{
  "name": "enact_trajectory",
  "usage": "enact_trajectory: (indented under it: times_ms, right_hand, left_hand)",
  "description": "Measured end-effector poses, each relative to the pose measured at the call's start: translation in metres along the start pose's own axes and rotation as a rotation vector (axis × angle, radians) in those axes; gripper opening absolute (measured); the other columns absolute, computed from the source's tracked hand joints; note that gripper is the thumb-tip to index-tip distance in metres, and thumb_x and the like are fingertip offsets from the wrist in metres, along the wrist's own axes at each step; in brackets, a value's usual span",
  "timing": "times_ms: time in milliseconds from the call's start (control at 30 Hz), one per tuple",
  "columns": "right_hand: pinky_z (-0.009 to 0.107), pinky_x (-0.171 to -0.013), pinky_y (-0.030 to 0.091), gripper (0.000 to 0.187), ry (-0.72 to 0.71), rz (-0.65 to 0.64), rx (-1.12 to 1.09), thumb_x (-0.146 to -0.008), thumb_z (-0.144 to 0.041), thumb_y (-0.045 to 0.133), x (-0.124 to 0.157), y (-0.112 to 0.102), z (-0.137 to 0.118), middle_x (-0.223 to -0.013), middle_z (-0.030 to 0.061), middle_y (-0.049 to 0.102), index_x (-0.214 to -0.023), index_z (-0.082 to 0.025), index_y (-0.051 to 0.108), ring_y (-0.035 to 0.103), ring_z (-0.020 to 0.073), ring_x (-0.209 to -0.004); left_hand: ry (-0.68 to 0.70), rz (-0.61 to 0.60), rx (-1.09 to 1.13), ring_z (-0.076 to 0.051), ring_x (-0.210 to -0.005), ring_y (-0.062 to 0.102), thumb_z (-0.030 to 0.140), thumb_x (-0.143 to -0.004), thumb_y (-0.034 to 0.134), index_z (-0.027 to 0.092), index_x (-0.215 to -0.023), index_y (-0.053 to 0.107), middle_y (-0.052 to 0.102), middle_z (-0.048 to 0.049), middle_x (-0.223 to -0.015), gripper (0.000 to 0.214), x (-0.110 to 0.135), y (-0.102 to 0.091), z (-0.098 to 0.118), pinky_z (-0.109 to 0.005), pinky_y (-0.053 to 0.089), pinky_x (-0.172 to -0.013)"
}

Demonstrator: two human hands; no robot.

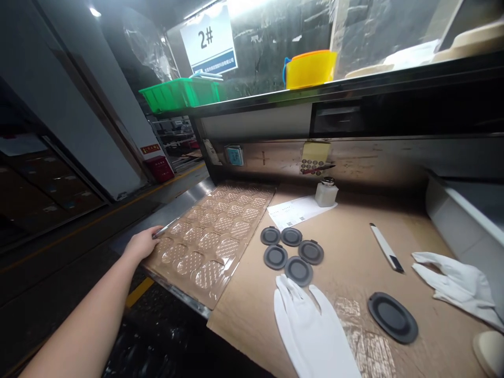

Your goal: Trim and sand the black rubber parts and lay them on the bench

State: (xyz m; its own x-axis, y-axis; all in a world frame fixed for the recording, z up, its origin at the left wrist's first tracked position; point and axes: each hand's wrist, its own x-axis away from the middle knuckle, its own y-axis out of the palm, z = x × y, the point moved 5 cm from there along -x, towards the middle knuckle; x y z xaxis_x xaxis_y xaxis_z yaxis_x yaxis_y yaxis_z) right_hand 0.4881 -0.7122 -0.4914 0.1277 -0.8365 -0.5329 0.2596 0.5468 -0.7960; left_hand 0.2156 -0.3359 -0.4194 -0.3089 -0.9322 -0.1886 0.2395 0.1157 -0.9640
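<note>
Currently our left hand (142,242) grips the edge of the clear blister tray (208,247) at centre left, right hand out of view; pulling one-handed could buckle the plastic or swing it into the dark round gaskets (298,271) just beside.

I've got a "2#" sign (208,39) up top, green plastic crate (179,95) and yellow tub (311,70) on the shelf, frosted pump bottle (326,193), printed sheet (299,211), utility knife (386,247), white cotton gloves (311,336) on the bench

Cardboard-covered workbench (346,278), white cotton gloves (311,336), dark round gaskets (298,271), utility knife (386,248), printed paper (301,211), blister tray (208,247)
</note>
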Motion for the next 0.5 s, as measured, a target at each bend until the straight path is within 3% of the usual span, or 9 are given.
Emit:
enact_trajectory:
  times_ms: [133, 200, 267, 400, 500]
  right_hand:
    - [0.052, -0.085, 0.045, 0.074, 0.006, 0.031, -0.134, -0.073, -0.013, 0.036, 0.001, 0.002, 0.003, -0.135, 0.0138, 0.035, -0.141, -0.018, 0.008, 0.039, 0.0308, -0.120]
    - [0.057, -0.081, 0.045, 0.073, 0.010, 0.030, -0.191, -0.073, -0.012, 0.037, 0.002, -0.003, 0.003, -0.132, 0.0158, 0.038, -0.141, -0.018, 0.009, 0.043, 0.0333, -0.116]
    - [0.055, -0.081, 0.046, 0.065, -0.002, 0.026, -0.260, -0.076, -0.014, 0.038, 0.002, -0.015, -0.002, -0.128, 0.0145, 0.044, -0.139, -0.021, 0.021, 0.047, 0.0326, -0.113]
    - [0.032, -0.087, 0.049, 0.037, -0.168, 0.025, -0.416, -0.082, -0.028, 0.045, -0.013, -0.044, -0.037, -0.113, 0.0006, 0.059, -0.118, -0.030, 0.052, 0.053, 0.0191, -0.106]
    - [0.031, -0.092, 0.045, 0.038, -0.240, -0.248, -0.499, -0.082, -0.036, 0.048, -0.047, -0.041, -0.065, -0.116, 0.0047, 0.057, -0.114, -0.018, 0.057, 0.052, 0.0206, -0.106]
  left_hand:
    - [-0.126, -0.065, -0.071, -0.017, -0.095, 0.055, 0.037, -0.081, 0.049, 0.015, -0.112, 0.051, 0.058, -0.0076, -0.105, 0.038, -0.013, 0.009, -0.008, -0.039, 0.045, -0.085]
    - [-0.159, -0.080, -0.084, -0.017, -0.097, 0.054, 0.036, -0.081, 0.049, 0.016, -0.111, 0.052, 0.057, -0.0078, -0.108, 0.037, -0.016, 0.012, -0.011, -0.039, 0.045, -0.085]
    - [-0.189, -0.090, -0.092, -0.017, -0.098, 0.054, 0.036, -0.082, 0.049, 0.016, -0.110, 0.052, 0.056, -0.0079, -0.108, 0.035, -0.017, 0.014, -0.013, -0.039, 0.045, -0.085]
    - [-0.216, -0.101, -0.090, -0.018, -0.099, 0.053, 0.035, -0.082, 0.049, 0.016, -0.110, 0.052, 0.055, -0.0080, -0.110, 0.035, -0.021, 0.015, -0.014, -0.039, 0.045, -0.085]
    - [-0.218, -0.108, -0.080, -0.018, -0.100, 0.053, 0.034, -0.081, 0.049, 0.016, -0.111, 0.052, 0.054, -0.0081, -0.111, 0.034, -0.025, 0.015, -0.013, -0.039, 0.045, -0.085]
